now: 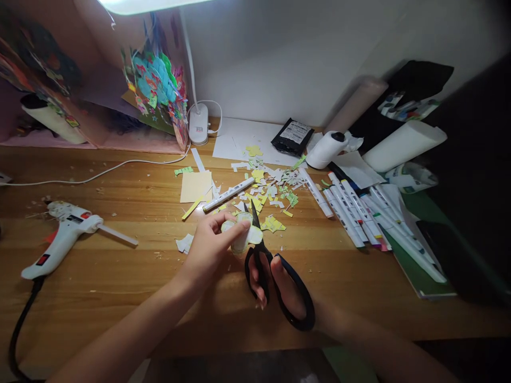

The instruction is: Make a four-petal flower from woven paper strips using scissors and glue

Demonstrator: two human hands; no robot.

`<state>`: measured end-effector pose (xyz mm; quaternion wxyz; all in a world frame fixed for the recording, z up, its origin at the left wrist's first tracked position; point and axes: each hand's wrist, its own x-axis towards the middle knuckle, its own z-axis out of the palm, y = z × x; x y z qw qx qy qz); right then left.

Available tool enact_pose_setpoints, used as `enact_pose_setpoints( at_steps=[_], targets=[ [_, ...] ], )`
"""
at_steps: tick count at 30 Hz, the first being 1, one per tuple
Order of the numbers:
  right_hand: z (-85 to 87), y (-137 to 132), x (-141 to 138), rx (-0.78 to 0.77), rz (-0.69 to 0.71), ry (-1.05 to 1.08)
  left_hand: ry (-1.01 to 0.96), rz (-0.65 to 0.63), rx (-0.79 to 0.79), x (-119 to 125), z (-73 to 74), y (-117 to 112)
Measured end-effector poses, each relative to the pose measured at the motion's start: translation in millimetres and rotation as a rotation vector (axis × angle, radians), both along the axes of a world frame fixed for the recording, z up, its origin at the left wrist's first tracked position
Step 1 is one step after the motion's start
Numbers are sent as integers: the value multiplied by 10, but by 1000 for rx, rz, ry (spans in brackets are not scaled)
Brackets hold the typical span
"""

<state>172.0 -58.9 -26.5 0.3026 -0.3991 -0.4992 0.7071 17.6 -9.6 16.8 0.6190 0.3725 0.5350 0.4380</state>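
On the table [99,274], paper scraps [258,175] spread behind the scissors [261,248], with a glue gun [66,234] to the left, markers [351,210] to the right, and, farther back, a packet [293,137] on a sheet [239,135], right of a power strip [198,126].

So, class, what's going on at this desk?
A person's left hand pinches a small pale paper piece, while the right hand holds dark-handled scissors, their blades parted at the paper. Beyond the hands, yellow, green and white scraps litter the wooden desk. A white glue gun lies to the left, and markers lie to the right.
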Motion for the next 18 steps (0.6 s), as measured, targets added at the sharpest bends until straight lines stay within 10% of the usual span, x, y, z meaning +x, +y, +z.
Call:
enact_pose_setpoints(
  at_steps=[18],
  targets=[
    [79,12,30,68,10,-60,-122,-26,-54,-45,30,37]
  ],
)
